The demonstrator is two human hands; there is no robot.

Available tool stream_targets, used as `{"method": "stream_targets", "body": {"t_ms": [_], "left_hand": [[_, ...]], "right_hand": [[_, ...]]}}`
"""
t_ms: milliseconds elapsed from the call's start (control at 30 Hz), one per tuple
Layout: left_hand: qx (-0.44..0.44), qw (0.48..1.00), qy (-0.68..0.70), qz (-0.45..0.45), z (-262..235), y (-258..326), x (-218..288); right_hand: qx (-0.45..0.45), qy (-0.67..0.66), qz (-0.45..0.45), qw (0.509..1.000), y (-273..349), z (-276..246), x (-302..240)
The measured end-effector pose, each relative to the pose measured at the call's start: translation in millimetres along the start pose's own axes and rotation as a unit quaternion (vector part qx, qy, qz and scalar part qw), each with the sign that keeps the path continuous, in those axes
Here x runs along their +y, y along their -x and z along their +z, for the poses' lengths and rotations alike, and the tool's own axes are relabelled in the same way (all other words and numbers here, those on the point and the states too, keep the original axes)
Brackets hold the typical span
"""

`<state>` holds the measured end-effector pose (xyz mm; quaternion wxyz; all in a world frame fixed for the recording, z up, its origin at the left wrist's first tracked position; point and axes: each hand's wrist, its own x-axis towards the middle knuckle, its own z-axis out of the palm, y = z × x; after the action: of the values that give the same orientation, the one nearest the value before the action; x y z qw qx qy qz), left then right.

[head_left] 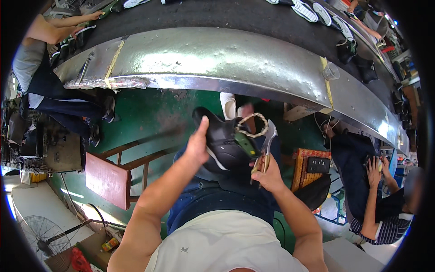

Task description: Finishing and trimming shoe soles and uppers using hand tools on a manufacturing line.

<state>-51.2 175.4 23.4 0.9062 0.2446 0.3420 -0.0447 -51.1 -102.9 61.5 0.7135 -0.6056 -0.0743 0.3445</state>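
Observation:
My left hand (198, 147) is closed on the side of a black shoe (217, 136), which it holds up above my lap. A green part (244, 143) shows at the shoe's opening, and a light braided lace (267, 126) loops out from it. My right hand (270, 176) grips metal pliers (268, 143) by the handles, just right of the shoe. The pliers' head points away from me, close beside the lace loop. Whether the pliers touch the shoe I cannot tell.
Ahead runs a metal-edged conveyor (190, 54) carrying several shoes (304, 11). A pinkish stool (106, 181) stands left, and a woven-seat chair (301, 170) with a black object on it stands right. One co-worker (29, 63) stands at left; another (376, 195) sits at right. A fan (43, 240) is lower left.

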Motion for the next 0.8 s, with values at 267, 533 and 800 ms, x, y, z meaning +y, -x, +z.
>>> {"method": "stream_targets", "body": {"t_ms": [267,533,800], "left_hand": [[-0.111,0.797,-0.552,-0.219,55,119,18],[-0.219,0.535,-0.705,0.410,55,79,-39],[-0.042,0.741,-0.627,0.236,-15,31,-109]], "right_hand": [[0.100,-0.067,-0.037,0.992,-6,-52,-49],[0.087,-0.054,0.014,0.995,-30,-71,-68],[0.152,0.155,0.095,0.971,-14,-28,24]]}}
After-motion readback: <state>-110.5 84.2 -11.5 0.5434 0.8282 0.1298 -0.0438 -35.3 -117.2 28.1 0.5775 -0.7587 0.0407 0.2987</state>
